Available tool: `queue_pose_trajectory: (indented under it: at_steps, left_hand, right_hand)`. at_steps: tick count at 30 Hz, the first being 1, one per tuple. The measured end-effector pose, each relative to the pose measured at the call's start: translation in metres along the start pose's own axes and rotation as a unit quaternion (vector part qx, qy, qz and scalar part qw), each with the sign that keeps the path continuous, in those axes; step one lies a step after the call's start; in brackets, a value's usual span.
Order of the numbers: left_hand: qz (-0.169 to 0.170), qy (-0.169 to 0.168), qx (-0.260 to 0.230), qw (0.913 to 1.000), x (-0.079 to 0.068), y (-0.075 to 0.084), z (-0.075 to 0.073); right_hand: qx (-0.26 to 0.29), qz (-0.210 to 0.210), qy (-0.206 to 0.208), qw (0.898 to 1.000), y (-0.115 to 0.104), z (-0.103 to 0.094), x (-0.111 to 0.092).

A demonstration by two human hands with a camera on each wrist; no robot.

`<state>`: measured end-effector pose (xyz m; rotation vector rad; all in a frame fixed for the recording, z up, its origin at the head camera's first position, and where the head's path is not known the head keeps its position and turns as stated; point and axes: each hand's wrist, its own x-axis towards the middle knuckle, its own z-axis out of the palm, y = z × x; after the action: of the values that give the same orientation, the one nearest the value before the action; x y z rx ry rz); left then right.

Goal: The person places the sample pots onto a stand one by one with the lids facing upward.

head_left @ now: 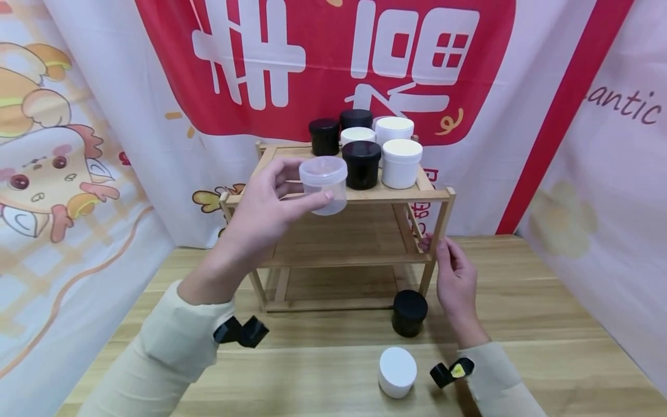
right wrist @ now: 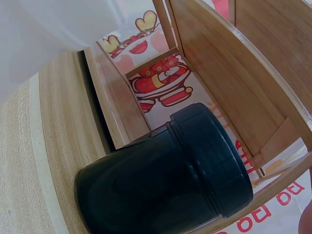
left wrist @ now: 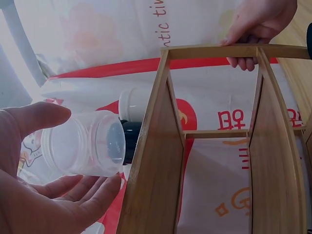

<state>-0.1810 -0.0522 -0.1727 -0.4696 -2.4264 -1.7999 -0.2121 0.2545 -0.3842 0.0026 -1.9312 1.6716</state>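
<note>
My left hand holds a translucent plastic jar with a see-through lid, thumb on one side and fingers on the other. The jar is upright, at the front edge of the top shelf of a wooden three-tier rack. Low on the rack's right side, my right hand grips the frame; the left wrist view shows its fingers curled round a wooden bar. Just behind the translucent jar stand a black jar and a white jar.
Farther back on the top shelf are more black jars and white jars. On the wooden table, a black jar stands by the rack's front right foot, with a white jar nearer me. Printed cloth hangs around the table.
</note>
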Motion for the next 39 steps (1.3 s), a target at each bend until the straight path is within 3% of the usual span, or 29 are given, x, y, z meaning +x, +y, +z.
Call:
queue_pose_trajectory:
  at_steps: [7, 22, 39]
  left_hand:
    - [-0.015, -0.009, 0.011, 0.9998, 0.007, 0.007, -0.007]
    - [-0.058, 0.004, 0.030, 0.9979, 0.026, 0.010, -0.027]
    - [-0.082, 0.051, 0.069, 0.9929, 0.056, 0.015, -0.021]
  right_hand:
    - [-0.004, 0.001, 0.000, 1.000, 0.000, 0.001, 0.000]
    - [-0.001, -0.003, 0.000, 1.000, 0.002, 0.003, 0.001]
    - [0.026, -0.032, 0.001, 0.999, 0.005, 0.002, 0.001]
